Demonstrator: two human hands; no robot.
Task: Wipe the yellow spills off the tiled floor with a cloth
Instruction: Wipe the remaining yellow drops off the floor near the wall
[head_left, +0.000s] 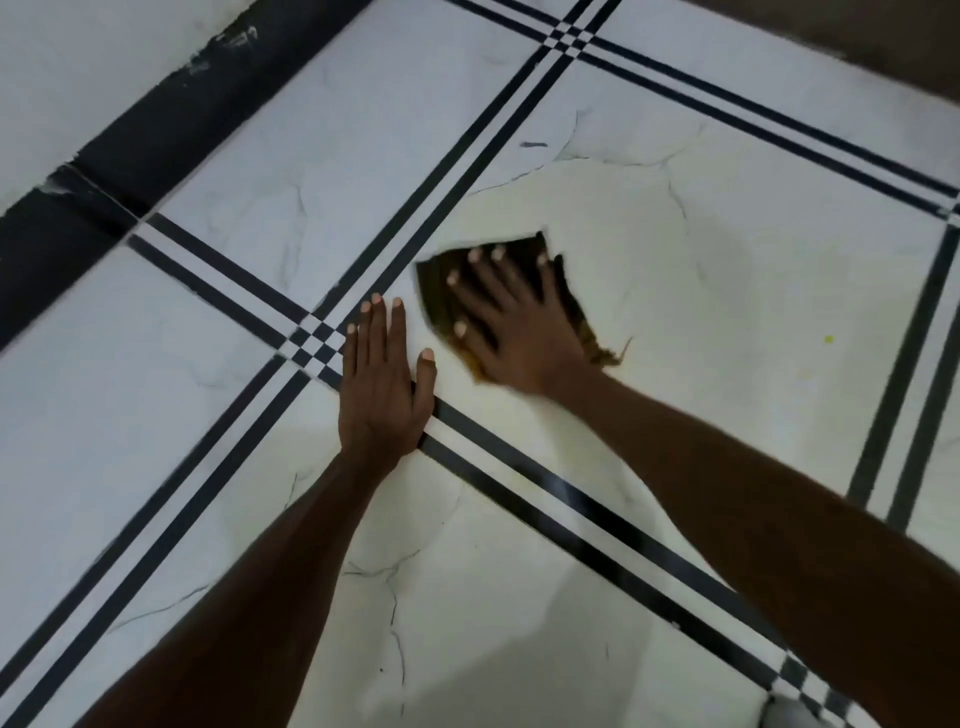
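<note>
- Right hand (511, 332) lay flat on a dark, yellow-stained cloth (566, 291), fingers (470, 267) spread wide; no pinch, the palm pinned the cloth to the tiled floor (519, 623). Judged: a spread hand gives wide, even pressure for wiping.
- Cloth showed beyond the fingertips and along both sides of the hand; a frayed edge trailed by the wrist. Its outline was blurred, consistent with a stroke under way.
- Left hand (382, 384) rested palm down just beside the right, not touching the cloth, fingers straight and close together, thumb out, over the black tile stripes (519, 478). Judged: a brace for body weight.
- One small yellow spill (828, 339) sat well apart from the right fingers, on the little-finger side; a fainter smudge showed just nearer the body.
- Judged: wiping partly done; that spot remained.
</note>
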